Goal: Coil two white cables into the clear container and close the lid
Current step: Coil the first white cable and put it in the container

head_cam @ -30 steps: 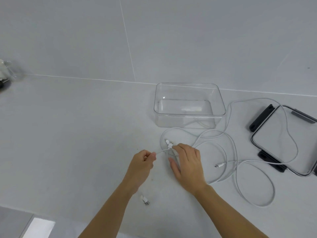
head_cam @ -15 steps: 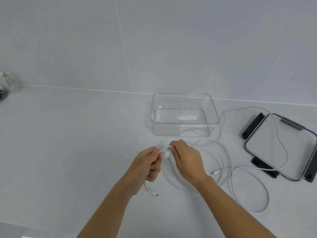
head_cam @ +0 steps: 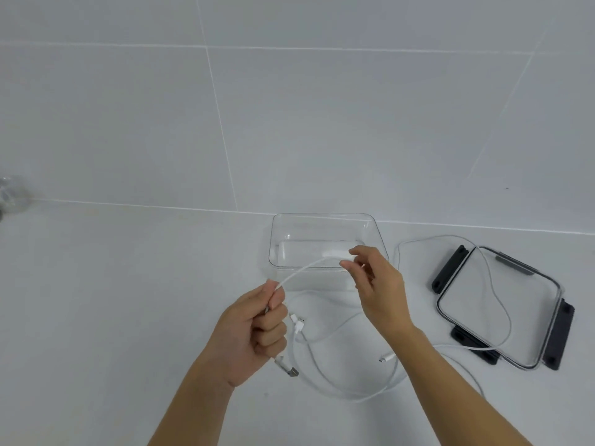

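A white counter [head_cam: 112,317] fills the lower half of the frame below a tiled wall. The clear container [head_cam: 274,243] stands open at centre, and its lid [head_cam: 531,317] with black latches lies flat at the right, well apart from it.

The left hand [head_cam: 254,329] is closed in a fist round a white cable [head_cam: 302,268]. That cable rises to the right hand [head_cam: 380,284], which pinches it between thumb and forefinger in front of the container.

Loose cable loops [head_cam: 360,399] lie on the counter, and one strand crosses the lid. I cannot tell which strand belongs to which cable where the forearms cover them.

A USB plug [head_cam: 287,369] sticks out below the fist. A second plug [head_cam: 298,320] and a small connector [head_cam: 386,358] lie nearby. A blurred object [head_cam: 9,193] is cut off at the left edge.
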The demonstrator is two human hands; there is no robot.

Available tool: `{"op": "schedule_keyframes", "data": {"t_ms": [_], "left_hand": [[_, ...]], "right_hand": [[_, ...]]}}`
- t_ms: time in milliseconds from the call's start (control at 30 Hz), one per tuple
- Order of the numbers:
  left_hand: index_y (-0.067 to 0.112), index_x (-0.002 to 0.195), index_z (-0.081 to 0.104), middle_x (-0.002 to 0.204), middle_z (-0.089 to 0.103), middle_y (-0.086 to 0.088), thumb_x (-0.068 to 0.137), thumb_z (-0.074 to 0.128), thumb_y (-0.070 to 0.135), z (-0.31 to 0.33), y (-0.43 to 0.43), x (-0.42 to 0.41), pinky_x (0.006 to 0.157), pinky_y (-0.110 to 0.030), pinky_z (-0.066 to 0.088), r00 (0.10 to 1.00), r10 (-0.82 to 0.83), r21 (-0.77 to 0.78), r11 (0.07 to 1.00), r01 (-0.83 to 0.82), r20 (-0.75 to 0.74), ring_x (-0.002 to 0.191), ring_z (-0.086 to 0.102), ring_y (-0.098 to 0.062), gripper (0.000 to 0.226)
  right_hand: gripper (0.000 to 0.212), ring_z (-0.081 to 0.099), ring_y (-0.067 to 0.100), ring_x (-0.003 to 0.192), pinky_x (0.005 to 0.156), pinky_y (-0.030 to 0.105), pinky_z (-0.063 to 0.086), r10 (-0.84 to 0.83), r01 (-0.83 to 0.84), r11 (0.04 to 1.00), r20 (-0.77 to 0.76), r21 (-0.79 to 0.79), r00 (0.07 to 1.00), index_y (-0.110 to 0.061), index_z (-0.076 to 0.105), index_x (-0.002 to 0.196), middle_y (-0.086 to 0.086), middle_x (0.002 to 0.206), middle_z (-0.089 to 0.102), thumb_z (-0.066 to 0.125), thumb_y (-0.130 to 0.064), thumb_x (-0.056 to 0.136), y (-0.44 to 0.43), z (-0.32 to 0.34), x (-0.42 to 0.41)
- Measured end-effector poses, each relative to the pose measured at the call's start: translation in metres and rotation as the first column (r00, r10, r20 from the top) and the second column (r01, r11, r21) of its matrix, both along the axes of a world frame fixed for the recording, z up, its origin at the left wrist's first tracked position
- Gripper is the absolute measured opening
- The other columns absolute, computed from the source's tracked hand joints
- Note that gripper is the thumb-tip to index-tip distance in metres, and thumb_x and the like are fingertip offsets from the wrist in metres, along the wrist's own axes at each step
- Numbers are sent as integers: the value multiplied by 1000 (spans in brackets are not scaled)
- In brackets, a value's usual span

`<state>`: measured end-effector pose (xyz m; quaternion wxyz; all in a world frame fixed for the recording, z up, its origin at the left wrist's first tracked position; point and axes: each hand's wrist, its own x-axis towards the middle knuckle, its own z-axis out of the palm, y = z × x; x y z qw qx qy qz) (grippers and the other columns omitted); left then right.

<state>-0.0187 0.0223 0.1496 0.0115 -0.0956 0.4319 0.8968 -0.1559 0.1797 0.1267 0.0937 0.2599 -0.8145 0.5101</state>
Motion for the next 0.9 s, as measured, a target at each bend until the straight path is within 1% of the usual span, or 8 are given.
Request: {"op": "schedule_keyframes", "data": {"t_ms": [100,167,267,500,567,667,800,900], "left_hand": [[16,58,49,50,13,7,62,82,34,10,-12,-4,36,-19,14,994,-12,139,990,27,-109,39,9,-12,37],[13,68,54,52,21,5,84,64,31,10,-22,-10,39,-24,19,964,-85,244,958,149,-254,41,17,-13,26],[4,94,52,65,32,-3,102,14,30,18,-28,-17,53,-29,26,923,-115,354,900,253,-368,55,29,-19,47],[3,100,50,69,33,-6,101,6,30,40,-48,-30,57,-31,26,881,-122,326,898,294,-458,59,30,-21,52],[5,90,57,61,30,-1,100,30,26,48,-42,-37,49,-30,26,887,-103,302,917,260,-449,50,27,-18,36],[14,68,61,51,13,6,75,65,29,59,-21,-35,38,-23,14,945,132,134,986,-95,-299,40,10,-13,17],[13,73,57,51,5,5,87,42,41,64,-4,-44,41,-23,8,960,231,-1,972,-234,-158,42,2,-14,34],[11,77,55,42,16,8,86,43,32,64,0,-49,38,-20,11,965,215,-94,969,-230,-152,36,9,-9,26]], "right_hand": [[13,58,0,66,66,12,44,24,-21,999,102,-30,994,-15,63,102,-18,74,61,57,-15,91,8,0,-6],[11,58,-5,71,65,7,43,42,-36,998,120,-53,992,-18,64,97,-17,75,63,57,-14,90,13,2,-10],[9,57,6,75,64,9,42,29,-19,997,148,-71,989,-18,67,79,-8,76,67,63,-18,86,21,4,-18],[16,55,2,64,61,10,42,-79,95,993,214,-65,974,-22,66,72,-4,71,65,62,-18,87,45,8,-37],[14,58,12,70,62,20,41,-140,131,988,129,79,982,-19,69,75,-5,73,66,62,-22,87,47,9,-42],[23,59,22,72,59,28,39,-125,176,881,-142,439,982,-12,71,82,1,76,65,57,-29,90,47,14,-44],[29,53,15,74,64,26,38,154,-36,701,-102,713,983,-15,68,88,-5,80,61,50,-37,93,42,30,-38],[22,48,8,77,68,22,36,288,-219,650,32,728,957,-19,70,92,-14,80,61,54,-35,91,39,45,-32]]}}
